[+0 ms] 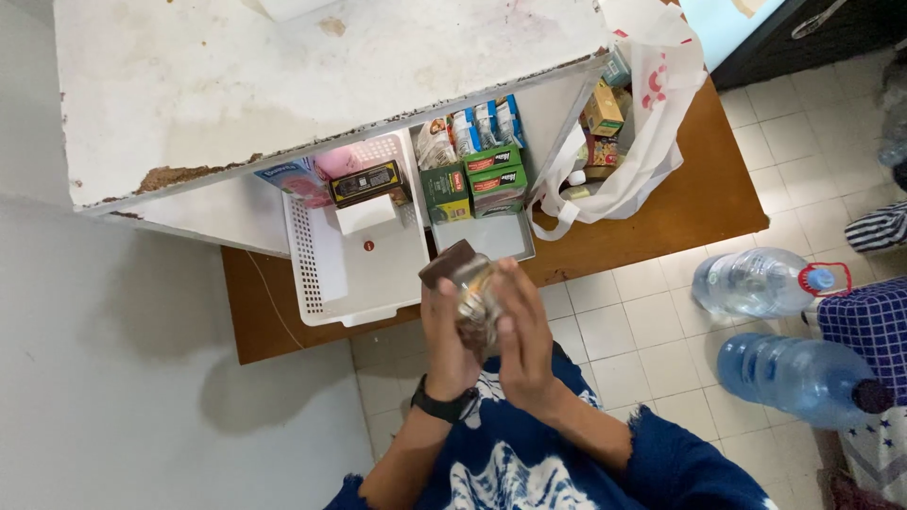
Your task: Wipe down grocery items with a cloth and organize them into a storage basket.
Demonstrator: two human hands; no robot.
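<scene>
Both my hands hold a clear glass jar (470,283) with a dark brown lid, tilted toward the shelf. My left hand (447,338), with a black watch on its wrist, wraps the jar's left side. My right hand (525,335) cups its right side. Just beyond the jar stands a white perforated basket (316,274) on the wooden table (661,222), holding a dark box, a pink item and a white box. Beside it a grey tray (496,238) carries green boxes and packets.
A white cabinet top (283,85) overhangs the table. A white plastic bag (652,123) with boxes sits at the table's right. Two large water bottles (756,281) lie on the tiled floor at right. A grey wall is at left.
</scene>
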